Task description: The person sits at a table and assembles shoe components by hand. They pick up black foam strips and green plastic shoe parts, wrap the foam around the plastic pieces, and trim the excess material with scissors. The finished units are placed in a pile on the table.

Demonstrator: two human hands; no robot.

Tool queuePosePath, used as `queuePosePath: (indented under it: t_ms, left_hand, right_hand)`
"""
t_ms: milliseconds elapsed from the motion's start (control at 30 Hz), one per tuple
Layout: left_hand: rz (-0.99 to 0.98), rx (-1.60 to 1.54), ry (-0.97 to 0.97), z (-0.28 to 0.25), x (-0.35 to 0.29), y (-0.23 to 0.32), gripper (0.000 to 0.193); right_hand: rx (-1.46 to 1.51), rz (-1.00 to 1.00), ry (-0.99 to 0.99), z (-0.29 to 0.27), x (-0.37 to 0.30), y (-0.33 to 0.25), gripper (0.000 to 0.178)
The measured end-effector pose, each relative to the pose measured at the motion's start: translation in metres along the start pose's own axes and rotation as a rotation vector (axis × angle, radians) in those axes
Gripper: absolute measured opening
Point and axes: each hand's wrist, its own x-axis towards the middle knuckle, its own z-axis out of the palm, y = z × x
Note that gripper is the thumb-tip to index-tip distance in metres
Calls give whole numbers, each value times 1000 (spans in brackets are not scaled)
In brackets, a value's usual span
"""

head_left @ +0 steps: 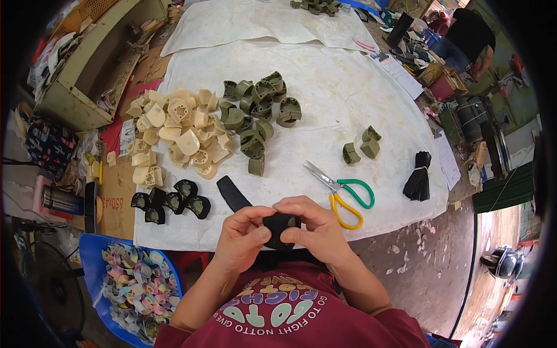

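Note:
Close to my body at the table's front edge, both hands grip a shoe heel (281, 221) wrapped in black material. My left hand (246, 234) pinches its left side, and my right hand (318, 229) has thumb and fingers on its right side. A flat black strip (231, 192) lies just beyond my left hand. To the left sit several black-covered heels (198, 206) with olive insides. Scissors (335, 187) with one green and one yellow handle lie spread right of my hands. Farther off are a pile of beige heels (187, 142) and a group of olive heels (253, 144).
Three olive heels (351, 153) and a tied bundle of black strips (417, 181) lie on the white sheet (325, 81) at right. A blue basin (88, 246) of colourful scraps stands at lower left, near a thermos (62, 200). Another person (467, 37) bends at far right.

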Motion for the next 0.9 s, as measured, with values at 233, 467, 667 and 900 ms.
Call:
queuePosePath:
  t_ms: [233, 467, 667, 900]
  left_hand:
    - [12, 14, 7, -7, 1, -6, 33]
    - [-38, -156, 158, 9, 8, -1, 33]
    - [-136, -196, 124, 15, 5, -15, 43]
    - [328, 622, 260, 18, 15, -15, 47]
  right_hand:
    - [-285, -43, -26, -1, 5, -21, 31]
    - [-254, -79, 178, 4, 8, 2, 20]
    - [-247, -146, 322, 15, 15, 14, 26]
    - [-126, -18, 210, 31, 18, 10, 29]
